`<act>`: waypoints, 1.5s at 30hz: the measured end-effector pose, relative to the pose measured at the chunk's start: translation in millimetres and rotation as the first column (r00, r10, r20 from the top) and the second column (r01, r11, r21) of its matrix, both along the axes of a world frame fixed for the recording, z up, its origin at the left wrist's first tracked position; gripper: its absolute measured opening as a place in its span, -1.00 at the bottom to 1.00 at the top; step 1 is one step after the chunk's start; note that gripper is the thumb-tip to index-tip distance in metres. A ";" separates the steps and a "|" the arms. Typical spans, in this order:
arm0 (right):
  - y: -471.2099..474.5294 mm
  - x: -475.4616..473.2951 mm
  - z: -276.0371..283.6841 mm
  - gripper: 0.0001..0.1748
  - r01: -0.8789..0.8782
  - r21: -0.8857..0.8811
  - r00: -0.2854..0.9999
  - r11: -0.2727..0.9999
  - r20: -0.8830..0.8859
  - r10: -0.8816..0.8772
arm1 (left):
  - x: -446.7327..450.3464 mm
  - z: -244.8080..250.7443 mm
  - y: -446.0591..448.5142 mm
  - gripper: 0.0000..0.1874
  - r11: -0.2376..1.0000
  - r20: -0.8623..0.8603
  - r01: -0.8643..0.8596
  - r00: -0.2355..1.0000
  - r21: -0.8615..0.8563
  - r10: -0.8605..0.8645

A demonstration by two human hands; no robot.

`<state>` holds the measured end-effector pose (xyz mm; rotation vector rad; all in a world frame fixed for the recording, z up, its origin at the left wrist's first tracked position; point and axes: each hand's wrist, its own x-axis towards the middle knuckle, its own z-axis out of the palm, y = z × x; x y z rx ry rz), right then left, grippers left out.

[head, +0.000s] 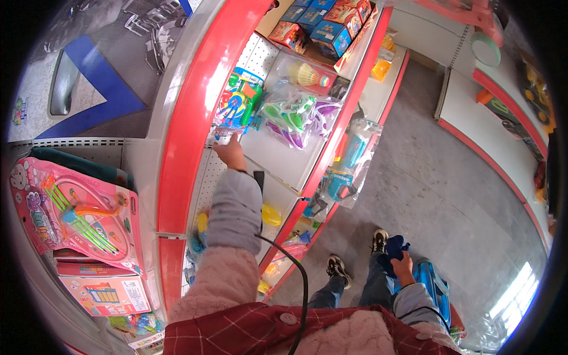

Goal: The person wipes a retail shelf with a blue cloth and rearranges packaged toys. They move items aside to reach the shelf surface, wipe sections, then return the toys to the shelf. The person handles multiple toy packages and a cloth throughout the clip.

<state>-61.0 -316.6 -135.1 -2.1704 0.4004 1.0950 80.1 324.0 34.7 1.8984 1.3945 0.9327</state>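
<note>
My left hand (231, 153) reaches into the shelf unit at the lower edge of a packaged toy set (239, 100) with green, blue and red parts. Its fingertips meet the pack's edge; whether they pinch it is not clear. Beside that pack lie clear bags of green and purple plastic toys (295, 115) and a packaged shuttlecock (308, 74). Down by my legs, my right hand (403, 267) grips a dark blue cloth (394, 253), bunched up. Under that forearm is a bright blue container (428, 279), partly hidden by the sleeve.
Blue and red boxes (330, 35) fill a tray farther along the shelf. Bagged toys (355, 151) hang over a lower shelf's edge. A pink bow-and-arrow set (84, 213) stands at left. Across the grey floor (412, 168) runs another red-edged shelf (483, 146). A black cable (299, 270) crosses before me.
</note>
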 end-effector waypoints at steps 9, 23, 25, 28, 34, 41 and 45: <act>-20.9 -7.7 -21.8 -0.25 -0.029 -0.052 1.000 0.998 -0.003 0.029 | 36.8 34.7 14.6 -0.38 0.970 -0.640 0.133 0.732 -0.202 -0.234; -19.6 14.4 -8.5 -0.27 -0.103 0.009 0.991 0.995 0.087 0.102 | -31.5 102.3 -9.8 -0.70 0.834 0.029 0.260 0.949 0.487 -0.313; -14.6 23.9 -2.2 -0.30 -0.135 0.031 0.985 0.990 0.111 0.131 | -47.8 125.2 -21.9 -0.71 0.846 0.070 0.346 0.911 0.405 -0.406; -7.4 36.7 4.1 -0.29 -0.130 0.048 0.988 0.990 0.094 0.125 | -56.7 153.7 -40.8 -0.72 0.824 0.072 0.493 0.845 0.280 -0.530; 8.7 44.8 17.3 -0.26 -0.199 -0.014 0.972 0.980 0.124 0.199 | -22.0 153.4 -52.4 -0.75 0.652 0.084 0.758 0.650 -0.009 -0.755; 43.7 60.5 47.3 -0.25 -0.225 0.034 0.962 0.974 0.165 0.216 | 89.7 51.4 -8.4 -0.78 0.583 -0.146 0.798 0.566 -0.152 -0.812; 63.6 64.6 58.4 -0.25 -0.206 0.057 0.968 0.977 0.160 0.195 | 114.4 0.8 0.3 -0.79 0.674 -0.349 0.738 0.631 -0.006 -0.693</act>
